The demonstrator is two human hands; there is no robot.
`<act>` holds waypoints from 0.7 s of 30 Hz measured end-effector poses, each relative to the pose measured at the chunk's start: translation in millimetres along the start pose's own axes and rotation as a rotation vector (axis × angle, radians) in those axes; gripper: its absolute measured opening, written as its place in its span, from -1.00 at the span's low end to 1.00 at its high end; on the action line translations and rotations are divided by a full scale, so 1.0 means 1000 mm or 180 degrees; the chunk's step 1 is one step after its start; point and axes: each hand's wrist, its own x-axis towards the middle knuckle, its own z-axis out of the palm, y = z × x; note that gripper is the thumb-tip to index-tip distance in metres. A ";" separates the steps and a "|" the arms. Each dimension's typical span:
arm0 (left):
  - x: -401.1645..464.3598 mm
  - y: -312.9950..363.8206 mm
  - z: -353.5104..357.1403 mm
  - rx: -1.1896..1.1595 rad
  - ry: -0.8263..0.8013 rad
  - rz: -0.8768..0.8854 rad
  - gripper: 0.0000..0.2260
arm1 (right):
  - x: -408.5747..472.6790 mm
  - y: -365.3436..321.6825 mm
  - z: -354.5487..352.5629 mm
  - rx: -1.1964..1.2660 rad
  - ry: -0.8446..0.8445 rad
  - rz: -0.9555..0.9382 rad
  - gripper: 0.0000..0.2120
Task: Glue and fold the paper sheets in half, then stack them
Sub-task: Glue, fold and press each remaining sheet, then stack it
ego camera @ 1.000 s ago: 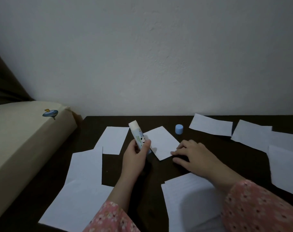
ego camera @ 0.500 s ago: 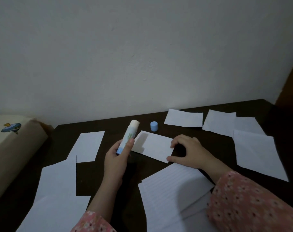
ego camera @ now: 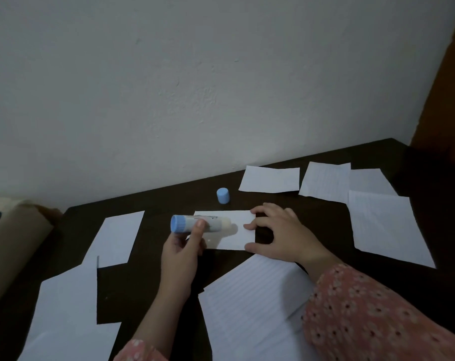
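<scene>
One white glue stick (ego camera: pixel 203 223) with a blue base is lying level, long axis left-right, tip pointing right over one small white paper sheet (ego camera: pixel 234 231) mid-table (ego camera: pixel 148 290). Left hand (ego camera: pixel 181 252) fingers are gripping it; right hand (ego camera: pixel 279 234) fingers are pressing the sheet, spread. One blue cap (ego camera: pixel 223 195) is standing beyond.

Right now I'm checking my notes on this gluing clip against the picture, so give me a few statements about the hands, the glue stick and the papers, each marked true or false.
1. The left hand holds the glue stick. True.
2. The blue cap is on the glue stick. False: it stands on the table, beyond the small sheet.
3. The right hand rests its fingers on the small sheet. True.
4. The glue stick stands upright. False: it lies nearly level, its tip over the small sheet.
5. The right hand grips a pen. False: it holds nothing.
</scene>
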 end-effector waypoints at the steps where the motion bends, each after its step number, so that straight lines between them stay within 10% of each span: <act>1: -0.001 0.000 0.002 0.0092 0.0011 0.0056 -0.63 | 0.000 0.000 0.000 0.0009 -0.0027 0.0001 -0.57; 10: -0.001 0.011 0.015 -0.0141 -0.0556 -0.0485 -0.62 | 0.000 0.002 0.000 0.0023 -0.0097 -0.0029 -0.58; 21: 0.000 0.006 0.021 0.1220 -0.0623 0.0856 -0.64 | 0.001 0.000 -0.001 -0.0036 -0.0120 -0.0075 -0.57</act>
